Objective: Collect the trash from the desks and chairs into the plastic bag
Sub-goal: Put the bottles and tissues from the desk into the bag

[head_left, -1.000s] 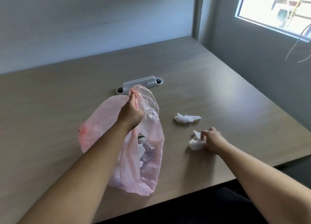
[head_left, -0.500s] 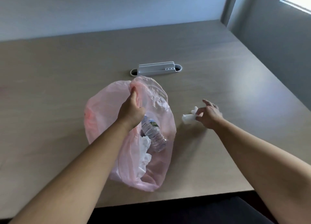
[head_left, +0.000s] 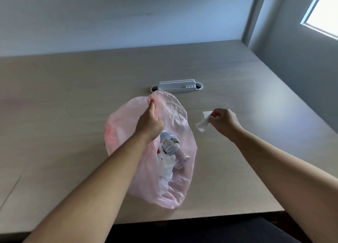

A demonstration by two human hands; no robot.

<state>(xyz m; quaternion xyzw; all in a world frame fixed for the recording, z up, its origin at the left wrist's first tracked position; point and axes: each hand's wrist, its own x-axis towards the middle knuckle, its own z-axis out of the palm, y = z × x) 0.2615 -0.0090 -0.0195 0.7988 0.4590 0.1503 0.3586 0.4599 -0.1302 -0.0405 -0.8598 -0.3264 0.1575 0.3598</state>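
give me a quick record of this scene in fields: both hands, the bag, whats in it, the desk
left grip: holds the rim of the pink plastic bag, keeping its mouth open
right grip: pinches a white tissue, to the right of the bag
in bag: plastic bottle, crumpled white paper
desk: wood-look top, the bag rests on it
behind bag: grey cable tray set in the desk

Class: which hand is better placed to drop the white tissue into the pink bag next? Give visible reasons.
Right. The right hand pinches the tissue just beside the pink bag; the left hand grips the bag's rim, holding it open.
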